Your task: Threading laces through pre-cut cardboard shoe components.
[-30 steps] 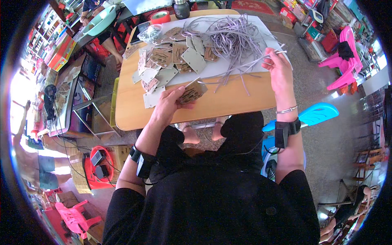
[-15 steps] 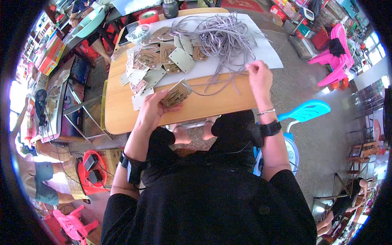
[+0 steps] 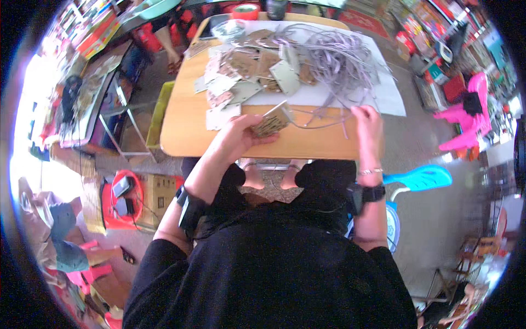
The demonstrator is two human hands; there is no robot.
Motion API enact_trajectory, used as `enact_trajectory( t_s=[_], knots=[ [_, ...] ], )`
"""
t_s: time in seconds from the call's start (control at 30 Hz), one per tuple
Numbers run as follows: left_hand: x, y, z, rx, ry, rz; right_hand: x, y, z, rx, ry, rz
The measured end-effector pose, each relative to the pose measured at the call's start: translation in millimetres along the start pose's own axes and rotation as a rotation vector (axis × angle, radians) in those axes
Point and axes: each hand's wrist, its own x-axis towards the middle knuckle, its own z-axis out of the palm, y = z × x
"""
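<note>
Head view, table (image 3: 186, 112) (rug (image 3: 362, 23) beyond), left hand (image 3: 241, 135) clasping card (image 3: 272, 122), right hand (image 3: 369, 127) pinching cord (image 3: 323, 126)

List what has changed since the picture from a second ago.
The right hand has come down toward the front edge of the table. A grey cord now sags between it and the card; blur hides whether that hand grips it. Unchanged: the left hand holds the card, and the card pile stays put.
</note>
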Motion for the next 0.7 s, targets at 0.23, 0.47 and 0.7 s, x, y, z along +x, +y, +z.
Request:
enact_trajectory(
  t_s=[0.23, 0.47, 0.7],
  knots=[
    [7, 1, 12, -0.076, -0.098, -0.038, -21, -38, -8, 0.807, 0.06, -0.026],
    [15, 1, 33, 0.506, -0.055, -0.001, -44, -66, 11, 0.514, -0.337, -0.116],
    [31, -3, 34, 0.628, -0.087, 0.036, -39, -51, 25, 0.44, -0.558, -0.031]
  ],
)
